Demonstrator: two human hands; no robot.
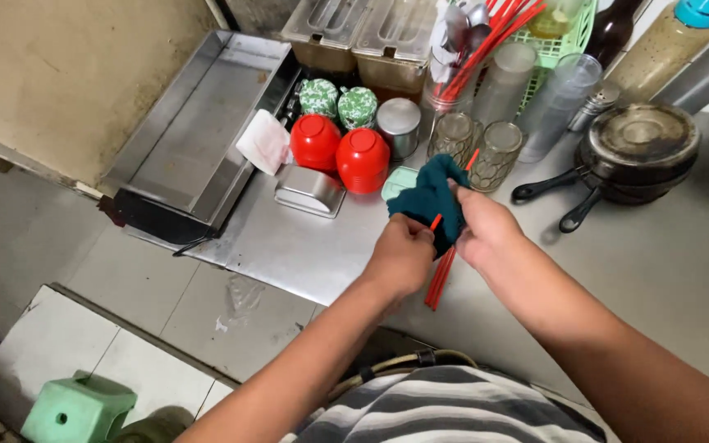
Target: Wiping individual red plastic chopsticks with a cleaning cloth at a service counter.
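**Wiping red chopsticks with a cloth**

The step in hand looks like wiping: the left hand (402, 256) is closed around a dark teal cloth (430, 199) and the red chopsticks (439, 275) wrapped in it. The right hand (483, 226) pinches the cloth's upper part. The chopsticks run between both hands, their ends poking out below, above the steel counter (305, 246). Next would call for a firm grip while drawing them through. 2 red bowls (340, 152) stand nearby.

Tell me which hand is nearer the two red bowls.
Left. The left hand is just below and right of the red bowls; the right hand lies farther right, beyond the teal cloth.
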